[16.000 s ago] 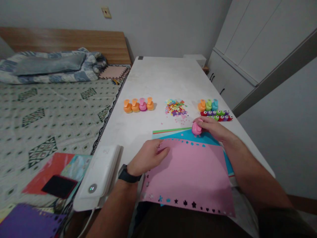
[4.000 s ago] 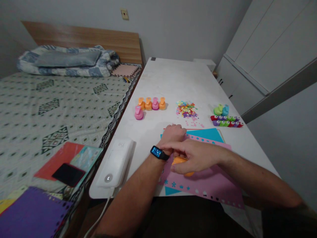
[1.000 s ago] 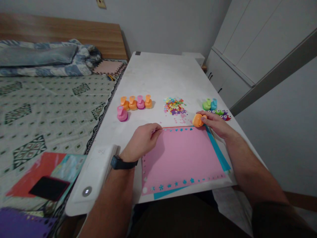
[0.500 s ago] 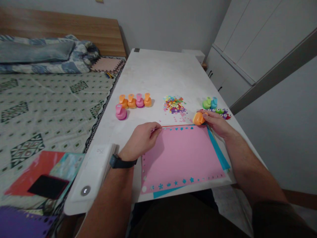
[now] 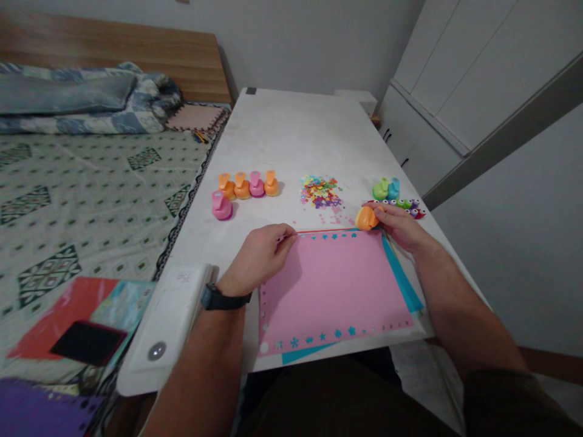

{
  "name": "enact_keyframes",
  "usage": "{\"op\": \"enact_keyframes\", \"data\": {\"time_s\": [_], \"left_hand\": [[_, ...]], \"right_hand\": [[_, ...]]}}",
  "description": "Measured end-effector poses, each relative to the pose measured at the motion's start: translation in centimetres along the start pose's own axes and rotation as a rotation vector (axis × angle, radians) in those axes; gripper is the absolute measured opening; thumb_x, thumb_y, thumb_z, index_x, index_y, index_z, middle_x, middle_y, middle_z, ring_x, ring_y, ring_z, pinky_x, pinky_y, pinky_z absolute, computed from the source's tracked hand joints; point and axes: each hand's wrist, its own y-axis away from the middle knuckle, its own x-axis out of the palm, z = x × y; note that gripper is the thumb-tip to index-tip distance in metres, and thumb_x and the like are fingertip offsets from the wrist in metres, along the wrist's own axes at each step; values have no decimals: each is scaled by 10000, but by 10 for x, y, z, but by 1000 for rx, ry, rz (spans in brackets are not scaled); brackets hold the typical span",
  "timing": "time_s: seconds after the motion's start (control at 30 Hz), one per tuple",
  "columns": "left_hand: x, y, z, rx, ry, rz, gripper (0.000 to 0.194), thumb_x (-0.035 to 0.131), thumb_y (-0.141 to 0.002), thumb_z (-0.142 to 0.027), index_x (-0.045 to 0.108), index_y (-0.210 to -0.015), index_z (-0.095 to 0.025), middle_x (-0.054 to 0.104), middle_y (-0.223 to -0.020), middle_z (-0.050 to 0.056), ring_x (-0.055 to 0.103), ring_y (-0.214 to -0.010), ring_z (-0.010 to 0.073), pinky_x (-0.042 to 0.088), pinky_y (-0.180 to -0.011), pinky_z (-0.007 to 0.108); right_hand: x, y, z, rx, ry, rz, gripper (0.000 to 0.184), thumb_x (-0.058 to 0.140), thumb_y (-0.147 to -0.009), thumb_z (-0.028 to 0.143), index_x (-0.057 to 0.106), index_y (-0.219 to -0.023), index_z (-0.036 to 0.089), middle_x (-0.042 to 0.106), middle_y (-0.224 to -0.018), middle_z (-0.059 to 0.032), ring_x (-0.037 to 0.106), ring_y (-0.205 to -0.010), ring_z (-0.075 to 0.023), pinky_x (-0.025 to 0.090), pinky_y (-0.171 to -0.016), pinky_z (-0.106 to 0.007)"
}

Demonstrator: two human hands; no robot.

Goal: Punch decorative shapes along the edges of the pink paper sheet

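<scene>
A pink sheet of paper (image 5: 337, 282) lies over blue paper (image 5: 401, 276), with small shapes punched along several of its edges. At its far left corner my left hand (image 5: 268, 252) pinches the paper's edge between thumb and fingers. My right hand (image 5: 401, 226) grips an orange craft punch (image 5: 367, 218) at the far right corner, its fingers wrapped round the lever side. The punch touches the paper's far edge; whether paper is inside its slot is hidden. Beyond the sheet lies a pile of colourful paper cutouts (image 5: 321, 192), with pink ones scattered nearby.
Several orange and pink punches (image 5: 241, 186) stand at the left of the white table (image 5: 296, 127). Green and blue punches (image 5: 385, 189) and small items with eyes (image 5: 412, 206) are at the right. A white paper trimmer (image 5: 170, 321) lies near left; a dark phone (image 5: 88, 343) rests on the bed.
The orange punch in my right hand has shifted very slightly to the right. My left hand keeps its place on the pink paper.
</scene>
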Motion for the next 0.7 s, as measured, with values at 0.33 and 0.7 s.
{"op": "enact_keyframes", "data": {"time_s": [0.33,0.7], "left_hand": [[-1,0,-1,7,-10,0,251,477,-989,-336,689,-993,-202,745,-964,59,675,-880,219,479,-782,341],[-2,0,-2,11,-19,-4,254,476,-989,-328,694,-999,-199,750,-980,63,678,-898,224,482,-790,342]], "right_hand": [[-1,1,2,8,-6,3,400,765,-818,490,752,-1135,246,728,-1143,-52,669,-1002,-231,519,-892,-360],[-1,0,2,-17,33,-10,429,792,-778,519,763,-1111,251,722,-1150,-60,657,-1036,-258,508,-939,-399]]}}
